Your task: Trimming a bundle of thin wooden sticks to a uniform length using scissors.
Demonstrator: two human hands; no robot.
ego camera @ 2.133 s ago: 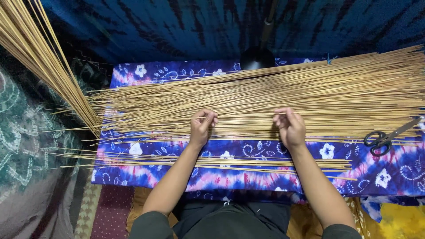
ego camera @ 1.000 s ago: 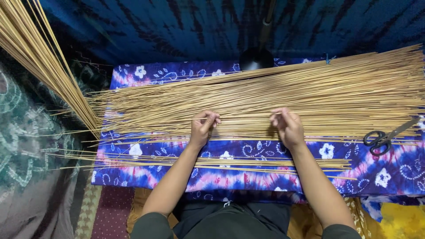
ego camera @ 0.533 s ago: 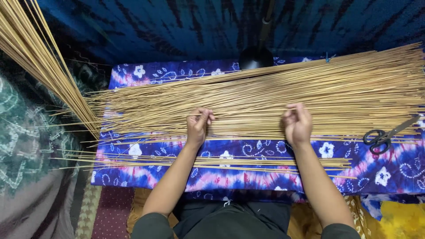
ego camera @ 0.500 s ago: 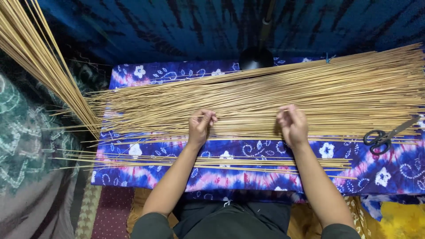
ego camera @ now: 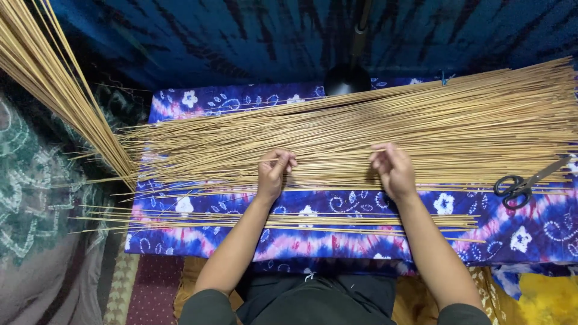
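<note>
Centrally, both hands work the near edge of a wide layer of thin tan sticks [ego camera: 361, 135] spread across the desk. Left hand [ego camera: 274, 171]: fingers curled, tips pinched on a few sticks at the layer's front edge. Right hand [ego camera: 392, 170]: fingers bent and slightly spread, tips resting on the sticks; cannot tell whether it actually grips any. The 2 hands sit near each other, apart, roughly level.

Stick layer runs left to right, fanning a little wider toward the right side, ends uneven on the left. It lies on a blue and purple tie-dye cloth with white flowers [ego camera: 530, 235] that covers the desk.

Nearer the person, a thinner second row of sticks [ego camera: 283, 221] lies on the same cloth, parallel to the main layer and separate from it, passing under both forearms.

Right edge: black-handled scissors [ego camera: 516, 188] rest on the cloth, touching the front sticks of the main layer.

Far side: a black round lamp base [ego camera: 347, 78] with a thin pole rising from it stands just behind the sticks.

Upper left: another bundle of sticks [ego camera: 54, 78] slants down steeply, its lower end meeting the left end of the main layer. Dark blue dyed fabric [ego camera: 241, 36] hangs behind.
</note>
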